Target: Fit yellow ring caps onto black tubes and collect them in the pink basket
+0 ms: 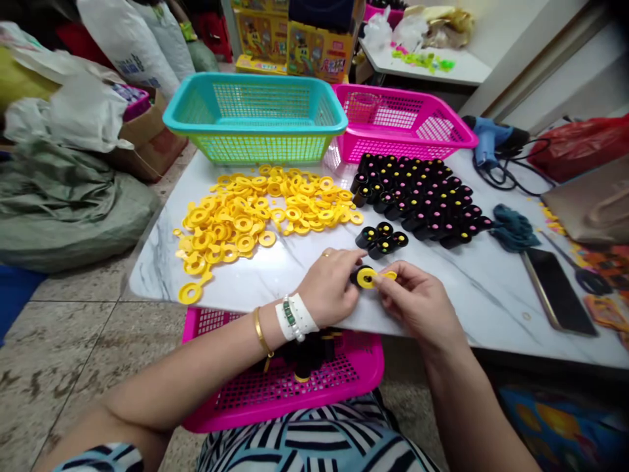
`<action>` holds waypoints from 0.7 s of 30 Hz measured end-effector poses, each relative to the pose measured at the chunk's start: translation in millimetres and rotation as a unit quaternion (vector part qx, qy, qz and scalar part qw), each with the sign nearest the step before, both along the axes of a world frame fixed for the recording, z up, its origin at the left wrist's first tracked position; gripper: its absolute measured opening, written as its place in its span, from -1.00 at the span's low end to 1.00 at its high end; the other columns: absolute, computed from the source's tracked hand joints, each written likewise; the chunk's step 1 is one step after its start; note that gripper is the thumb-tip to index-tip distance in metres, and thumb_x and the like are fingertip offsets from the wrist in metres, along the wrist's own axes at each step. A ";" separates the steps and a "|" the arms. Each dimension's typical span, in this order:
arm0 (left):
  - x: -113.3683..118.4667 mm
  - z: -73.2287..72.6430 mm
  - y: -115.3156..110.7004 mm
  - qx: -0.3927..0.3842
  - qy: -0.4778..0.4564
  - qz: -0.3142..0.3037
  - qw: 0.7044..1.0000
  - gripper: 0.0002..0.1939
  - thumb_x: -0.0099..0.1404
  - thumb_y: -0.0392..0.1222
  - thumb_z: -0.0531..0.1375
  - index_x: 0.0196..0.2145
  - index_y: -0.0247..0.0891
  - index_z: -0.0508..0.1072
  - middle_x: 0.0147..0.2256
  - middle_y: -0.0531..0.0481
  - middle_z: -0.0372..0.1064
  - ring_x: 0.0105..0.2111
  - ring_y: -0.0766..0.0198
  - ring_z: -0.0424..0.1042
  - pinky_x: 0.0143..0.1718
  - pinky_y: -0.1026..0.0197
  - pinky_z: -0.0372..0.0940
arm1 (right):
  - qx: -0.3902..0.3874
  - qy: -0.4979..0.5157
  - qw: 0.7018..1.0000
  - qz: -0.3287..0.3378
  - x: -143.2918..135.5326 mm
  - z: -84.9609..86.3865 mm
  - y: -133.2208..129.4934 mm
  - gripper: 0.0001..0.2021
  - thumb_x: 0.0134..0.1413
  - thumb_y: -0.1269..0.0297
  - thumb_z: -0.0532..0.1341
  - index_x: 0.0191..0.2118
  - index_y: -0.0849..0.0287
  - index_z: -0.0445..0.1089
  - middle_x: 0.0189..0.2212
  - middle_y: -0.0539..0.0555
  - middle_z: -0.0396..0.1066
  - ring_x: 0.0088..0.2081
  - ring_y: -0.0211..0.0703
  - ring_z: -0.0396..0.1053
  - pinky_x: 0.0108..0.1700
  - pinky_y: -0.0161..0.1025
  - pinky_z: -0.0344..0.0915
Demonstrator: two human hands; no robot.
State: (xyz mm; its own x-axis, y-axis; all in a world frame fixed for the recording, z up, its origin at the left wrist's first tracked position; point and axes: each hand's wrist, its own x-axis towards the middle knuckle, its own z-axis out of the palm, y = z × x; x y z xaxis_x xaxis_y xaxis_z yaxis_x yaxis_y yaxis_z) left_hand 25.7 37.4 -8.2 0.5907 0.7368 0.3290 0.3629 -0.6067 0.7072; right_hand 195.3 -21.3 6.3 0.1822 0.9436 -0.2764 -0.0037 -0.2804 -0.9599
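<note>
My left hand (330, 285) is closed around a small black cylinder (354, 275) near the front edge of the table. Against the cylinder's end lies a yellow plastic ring with a tab (366, 278), its tab pinched by the thumb and fingers of my right hand (417, 298). Just beyond my hands stands a small group of black cylinders (382, 241) with yellow centres. Behind them is a large cluster of black cylinders (422, 196) with pink or yellow centres. A heap of yellow rings (246, 219) spreads over the table's left half.
A teal and green basket (255, 131) and a pink basket (407, 141) stand at the back. Another pink basket (363, 387) below the table edge holds black pieces. To the right are a phone (560, 292), scissors (592, 280), a dark cloth (514, 227) and a blue corded tool (491, 141).
</note>
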 end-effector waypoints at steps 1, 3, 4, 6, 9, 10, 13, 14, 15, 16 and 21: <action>2.5 -1.0 1.3 -0.005 0.015 -0.008 1.000 -0.52 0.09 -0.41 0.17 0.01 -0.36 0.37 -0.11 -0.14 0.46 -0.11 0.11 0.37 0.01 -0.01 0.27 | 0.006 -0.017 1.000 -0.014 -0.6 -0.6 2.5 -0.73 -0.06 0.15 0.42 -0.43 0.20 0.37 -0.70 -0.11 0.29 -0.69 -0.45 0.12 -0.67 -0.51 0.00; 5.1 -1.2 1.9 -0.015 0.045 -0.012 0.999 -0.65 0.14 -0.32 0.20 -0.08 -0.29 0.45 -0.16 -0.09 0.48 -0.13 0.09 0.38 -0.02 -0.02 0.26 | 0.018 -0.030 0.999 -0.038 -1.5 -2.3 5.4 -0.72 -0.08 0.18 0.43 -0.43 0.19 0.34 -0.70 -0.11 0.33 -0.71 -0.44 0.14 -0.69 -0.49 0.02; 5.3 -1.0 1.7 -0.019 0.058 -0.010 0.998 -0.71 0.16 -0.29 0.21 -0.12 -0.27 0.47 -0.19 -0.07 0.49 -0.15 0.09 0.38 -0.04 -0.01 0.26 | 0.020 -0.028 0.999 -0.040 -1.9 -3.2 6.2 -0.72 -0.08 0.19 0.43 -0.43 0.19 0.33 -0.70 -0.10 0.35 -0.73 -0.43 0.14 -0.69 -0.49 0.04; 4.2 -1.0 1.1 -0.018 0.073 -0.004 0.997 -0.76 0.19 -0.25 0.21 -0.15 -0.24 0.50 -0.22 -0.06 0.48 -0.17 0.10 0.37 -0.07 0.01 0.25 | 0.017 -0.014 0.999 -0.030 -2.7 -5.2 7.1 -0.73 -0.08 0.22 0.43 -0.42 0.18 0.32 -0.70 -0.08 0.38 -0.74 -0.42 0.17 -0.70 -0.49 0.07; 2.2 -3.4 -0.3 -0.003 0.068 0.000 0.998 -0.75 0.19 -0.23 0.22 -0.15 -0.25 0.50 -0.21 -0.07 0.44 -0.18 0.12 0.36 -0.07 0.05 0.25 | 0.006 0.028 0.999 -0.032 -5.2 -7.1 8.1 -0.73 -0.10 0.25 0.44 -0.43 0.18 0.31 -0.67 -0.06 0.42 -0.72 -0.38 0.26 -0.69 -0.48 0.18; 1.9 -4.5 -1.0 0.001 0.063 0.002 0.998 -0.75 0.19 -0.23 0.22 -0.15 -0.26 0.50 -0.21 -0.07 0.43 -0.18 0.13 0.36 -0.08 0.07 0.26 | 0.009 0.043 0.998 -0.044 -6.4 -7.2 8.4 -0.72 -0.13 0.26 0.44 -0.43 0.18 0.31 -0.65 -0.06 0.43 -0.71 -0.35 0.30 -0.68 -0.46 0.24; 1.9 -5.8 -4.3 -0.007 0.056 0.005 0.998 -0.75 0.19 -0.22 0.22 -0.15 -0.28 0.50 -0.24 -0.07 0.39 -0.20 0.15 0.38 -0.12 0.12 0.29 | 0.013 0.080 0.994 -0.069 -9.5 -6.1 8.5 -0.68 -0.19 0.28 0.47 -0.42 0.17 0.29 -0.60 -0.09 0.44 -0.68 -0.32 0.36 -0.63 -0.39 0.38; 1.9 -5.0 -5.5 -0.013 0.058 0.006 0.998 -0.74 0.19 -0.22 0.21 -0.15 -0.28 0.49 -0.24 -0.07 0.38 -0.21 0.16 0.39 -0.14 0.13 0.30 | 0.012 0.086 0.994 -0.069 -10.2 -5.5 8.3 -0.68 -0.20 0.28 0.47 -0.42 0.16 0.29 -0.59 -0.09 0.44 -0.68 -0.32 0.37 -0.61 -0.38 0.41; 1.7 -3.5 -6.6 -0.019 0.061 0.008 0.998 -0.74 0.19 -0.22 0.21 -0.15 -0.29 0.49 -0.25 -0.06 0.37 -0.23 0.17 0.39 -0.17 0.14 0.30 | 0.010 0.091 0.994 -0.067 -10.7 -5.1 7.9 -0.68 -0.19 0.28 0.46 -0.41 0.16 0.28 -0.57 -0.09 0.45 -0.67 -0.32 0.38 -0.60 -0.38 0.42; 1.3 -1.4 -7.5 -0.027 0.065 0.008 0.998 -0.74 0.19 -0.21 0.20 -0.15 -0.29 0.48 -0.26 -0.06 0.37 -0.26 0.18 0.40 -0.20 0.15 0.31 | 0.007 0.091 0.994 -0.064 -10.9 -4.7 7.4 -0.68 -0.17 0.27 0.46 -0.40 0.15 0.28 -0.56 -0.10 0.45 -0.67 -0.33 0.39 -0.59 -0.39 0.42; 0.5 13.0 -3.0 -0.122 0.041 -0.012 0.992 -0.81 0.26 -0.14 0.16 -0.28 -0.30 0.50 -0.49 0.03 0.38 -0.48 0.28 0.35 -0.39 0.23 0.25 | 0.002 0.065 0.997 -0.045 -10.4 -5.8 4.5 -0.71 -0.06 0.24 0.41 -0.35 0.13 0.25 -0.51 -0.10 0.44 -0.62 -0.32 0.42 -0.58 -0.40 0.43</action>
State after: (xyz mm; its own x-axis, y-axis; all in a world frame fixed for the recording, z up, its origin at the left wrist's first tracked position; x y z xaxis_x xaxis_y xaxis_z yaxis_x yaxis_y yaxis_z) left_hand 26.2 34.3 4.8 0.6262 0.7741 0.0934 0.4131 -0.4310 0.8023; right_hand 185.0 -16.8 0.5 0.2294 0.9262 -0.2993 -0.1530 -0.2694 -0.9508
